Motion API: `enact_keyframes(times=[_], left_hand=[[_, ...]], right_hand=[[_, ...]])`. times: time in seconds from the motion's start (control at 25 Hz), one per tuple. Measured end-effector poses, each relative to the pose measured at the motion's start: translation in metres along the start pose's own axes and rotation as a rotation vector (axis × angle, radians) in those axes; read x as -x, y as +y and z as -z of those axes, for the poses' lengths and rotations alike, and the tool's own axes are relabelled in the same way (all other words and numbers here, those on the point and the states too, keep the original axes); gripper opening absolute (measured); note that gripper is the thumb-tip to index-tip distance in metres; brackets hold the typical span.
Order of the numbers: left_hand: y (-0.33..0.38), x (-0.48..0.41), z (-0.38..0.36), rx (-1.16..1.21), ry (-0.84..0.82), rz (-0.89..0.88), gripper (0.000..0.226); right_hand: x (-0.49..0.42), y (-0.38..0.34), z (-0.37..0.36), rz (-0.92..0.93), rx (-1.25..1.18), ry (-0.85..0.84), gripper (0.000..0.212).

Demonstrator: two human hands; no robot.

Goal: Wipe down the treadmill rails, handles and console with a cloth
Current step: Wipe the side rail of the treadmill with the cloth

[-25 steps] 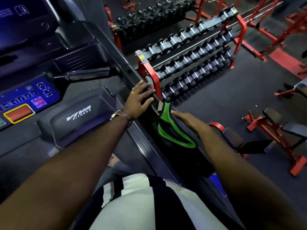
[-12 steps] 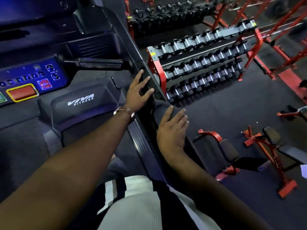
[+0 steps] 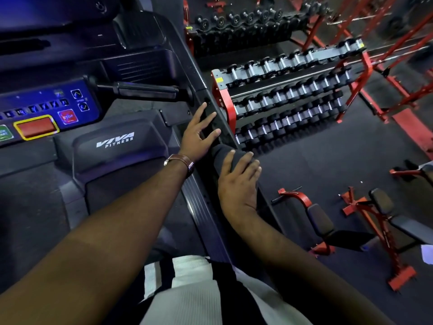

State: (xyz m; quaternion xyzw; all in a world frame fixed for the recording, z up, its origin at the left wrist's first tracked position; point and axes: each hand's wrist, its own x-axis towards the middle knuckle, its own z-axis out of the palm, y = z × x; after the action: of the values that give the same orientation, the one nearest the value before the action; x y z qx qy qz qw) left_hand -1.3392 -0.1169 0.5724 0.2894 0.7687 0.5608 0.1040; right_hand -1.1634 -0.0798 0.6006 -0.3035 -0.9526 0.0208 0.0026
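Counted: one treadmill, one console (image 3: 46,111) at far left, one black handle (image 3: 145,91) jutting right of it, one right side rail (image 3: 203,221), one dark cloth (image 3: 220,152). Two dumbbell racks (image 3: 290,90) stand beyond the rail; two red benches (image 3: 321,221) lie on the floor at right. Left hand (image 3: 199,134), one watch (image 3: 179,161) at the wrist: fingers spread and straight, flat on the rail. Right hand (image 3: 239,181), just nearer: fingers together, bent over the cloth, clamping it on the rail.
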Motion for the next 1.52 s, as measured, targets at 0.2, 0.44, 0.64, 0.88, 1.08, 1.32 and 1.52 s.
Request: enact_keyframes(times=[0.2, 0.44, 0.64, 0.88, 1.08, 1.32, 1.52], left_hand=[[0.002, -0.002, 0.005, -0.035, -0.012, 0.013, 0.048], [0.005, -0.002, 0.000, -0.031, -0.004, 0.045, 0.047], [0.004, -0.005, 0.005, -0.050, -0.026, 0.063, 0.048], [0.004, -0.005, 0.001, -0.048, -0.032, 0.078, 0.051], [0.003, -0.009, 0.004, -0.090, -0.063, 0.046, 0.051], [0.000, -0.008, 0.004, -0.053, -0.047, 0.054, 0.051], [0.001, -0.010, 0.004, -0.048, -0.040, 0.045, 0.050]], right_hand=[[0.005, 0.001, -0.005, 0.073, 0.062, 0.109, 0.053], [0.010, -0.003, -0.025, 0.165, 0.083, 0.067, 0.057], [0.013, 0.002, -0.010, 0.208, 0.221, 0.068, 0.074], [0.033, 0.040, 0.026, -0.141, -0.239, -0.136, 0.094], [-0.040, 0.049, 0.041, -0.417, -0.671, -0.423, 0.103], [-0.018, 0.058, 0.022, -0.253, -0.691, -0.228, 0.076], [-0.082, 0.038, 0.020, -0.251, -0.647, -0.309, 0.067]])
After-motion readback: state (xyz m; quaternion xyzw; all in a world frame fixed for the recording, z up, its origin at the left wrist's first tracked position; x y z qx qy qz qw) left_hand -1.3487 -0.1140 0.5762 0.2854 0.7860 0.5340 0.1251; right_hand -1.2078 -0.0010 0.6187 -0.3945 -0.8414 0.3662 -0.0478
